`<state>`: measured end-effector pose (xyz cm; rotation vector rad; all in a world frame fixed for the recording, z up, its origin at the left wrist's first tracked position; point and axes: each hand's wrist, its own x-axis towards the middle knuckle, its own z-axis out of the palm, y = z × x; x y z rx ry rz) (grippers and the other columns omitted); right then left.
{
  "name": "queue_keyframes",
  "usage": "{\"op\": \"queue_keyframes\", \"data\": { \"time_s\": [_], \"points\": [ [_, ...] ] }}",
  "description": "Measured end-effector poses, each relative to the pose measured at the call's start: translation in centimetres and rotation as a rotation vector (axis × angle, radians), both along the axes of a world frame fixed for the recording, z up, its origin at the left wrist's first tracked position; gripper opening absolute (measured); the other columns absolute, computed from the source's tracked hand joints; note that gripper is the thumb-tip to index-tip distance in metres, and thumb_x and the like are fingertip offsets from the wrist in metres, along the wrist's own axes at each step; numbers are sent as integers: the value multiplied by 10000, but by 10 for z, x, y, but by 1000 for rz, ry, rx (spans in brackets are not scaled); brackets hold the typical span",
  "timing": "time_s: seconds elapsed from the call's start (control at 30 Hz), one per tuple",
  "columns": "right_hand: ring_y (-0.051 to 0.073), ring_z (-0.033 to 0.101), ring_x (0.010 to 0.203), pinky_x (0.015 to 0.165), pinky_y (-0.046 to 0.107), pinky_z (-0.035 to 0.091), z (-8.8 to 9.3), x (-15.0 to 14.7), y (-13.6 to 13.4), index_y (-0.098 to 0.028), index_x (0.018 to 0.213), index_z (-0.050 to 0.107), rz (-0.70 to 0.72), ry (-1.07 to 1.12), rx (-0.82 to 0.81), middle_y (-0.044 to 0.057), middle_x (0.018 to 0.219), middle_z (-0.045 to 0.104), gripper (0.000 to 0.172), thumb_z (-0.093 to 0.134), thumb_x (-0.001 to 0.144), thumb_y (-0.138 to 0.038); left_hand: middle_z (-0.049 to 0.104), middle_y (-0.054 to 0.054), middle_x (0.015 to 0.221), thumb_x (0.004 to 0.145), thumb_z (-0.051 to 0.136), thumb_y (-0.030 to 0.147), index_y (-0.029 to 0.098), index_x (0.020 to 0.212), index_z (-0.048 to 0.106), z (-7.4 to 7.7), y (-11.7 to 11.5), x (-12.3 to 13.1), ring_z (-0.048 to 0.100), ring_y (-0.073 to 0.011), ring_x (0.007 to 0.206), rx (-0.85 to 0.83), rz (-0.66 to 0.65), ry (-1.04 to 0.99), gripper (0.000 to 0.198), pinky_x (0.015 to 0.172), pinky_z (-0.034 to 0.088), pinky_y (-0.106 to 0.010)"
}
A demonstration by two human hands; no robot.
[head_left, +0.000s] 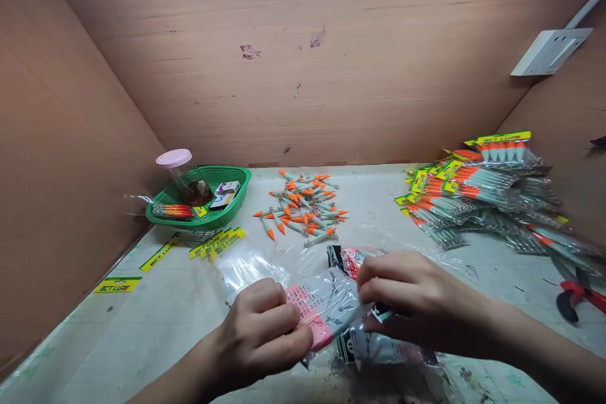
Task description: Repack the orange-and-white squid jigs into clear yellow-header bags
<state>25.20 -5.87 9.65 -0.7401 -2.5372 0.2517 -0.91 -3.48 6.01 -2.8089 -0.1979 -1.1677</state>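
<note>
A clear plastic packet (326, 297) with pink printing and dark markings is stretched between my two hands, low over the table. My left hand (265, 328) is closed on its left end. At the other end my right hand (402, 297) pinches the packet's edge, its thumb partly hidden underneath. Below and behind my right hand lie more printed packets (374, 348), partly covered by it. Beyond my hands is a loose pile of fishing lures (305, 202) with orange tips and pale bodies. Clear plastic bags (250, 265) lie just past my left hand.
At the back left stands a green basket (227, 218) holding a pink-lidded jar, a small box and packed lures. Yellow header cards (118, 285) lie before it. Bagged lures (473, 196) are heaped at right, near red-handled pliers (584, 295). Wooden panels (303, 95) enclose the table.
</note>
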Motion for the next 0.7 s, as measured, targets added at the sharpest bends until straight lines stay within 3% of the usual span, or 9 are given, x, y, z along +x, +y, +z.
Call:
{"op": "queue_keyframes", "data": {
  "time_s": [0.07, 0.13, 0.2, 0.33, 0.47, 0.57, 0.7],
  "points": [
    [128, 511, 626, 584, 256, 364, -3, 0, -3, -155, 786, 611, -3, -43, 113, 40, 704, 589, 253, 432, 960, -198, 564, 4, 561, 931, 446, 139, 137, 842, 560, -1, 1, -1, 385, -108, 486, -12, 5, 6, 144, 469, 316, -275],
    [123, 502, 608, 575, 252, 363, -5, 0, -3, -158, 775, 608, -11, -28, 112, 34, 685, 583, 274, 404, 958, -153, 560, 6, 556, 907, 479, 130, 141, 821, 571, -2, 1, -2, 388, -111, 488, 8, 23, 10, 127, 460, 323, -275],
    [122, 516, 647, 591, 237, 393, -6, -1, 1, -147, 819, 612, -32, 42, -5, 49, 743, 591, 227, 426, 949, -164, 562, 9, 567, 851, 546, 128, 162, 786, 600, -3, 0, -1, 406, -118, 506, 107, 21, -1, 91, 445, 322, -275],
    [137, 563, 822, 734, 242, 455, -1, -5, 20, -132, 1001, 639, -59, 123, -399, 88, 931, 599, 182, 517, 925, -245, 556, 13, 660, 782, 614, 179, 206, 688, 669, -9, -8, 2, 415, -104, 546, 342, -87, 36, 112, 379, 313, -249],
    [141, 567, 818, 741, 241, 442, 1, -11, 37, -130, 931, 678, 37, 35, -700, 64, 900, 608, 218, 610, 869, -327, 478, 16, 613, 752, 704, 261, 209, 626, 684, -17, -13, 2, 349, -95, 529, 362, -87, 13, 138, 365, 354, -197],
    [133, 554, 771, 690, 226, 424, -2, -15, 42, -123, 886, 681, 95, 5, -805, 45, 863, 607, 287, 660, 821, -401, 425, 21, 566, 737, 738, 308, 208, 636, 699, -19, -13, 2, 302, -101, 519, 386, -75, 16, 147, 378, 371, -171],
    [128, 545, 733, 653, 216, 410, -9, -18, 42, -122, 829, 684, 34, 66, -891, 28, 811, 614, 319, 729, 748, -427, 466, 3, 595, 734, 736, 320, 226, 580, 673, -19, -12, 3, 345, -112, 572, 417, -120, 29, 192, 377, 361, -176]
  ]
}}
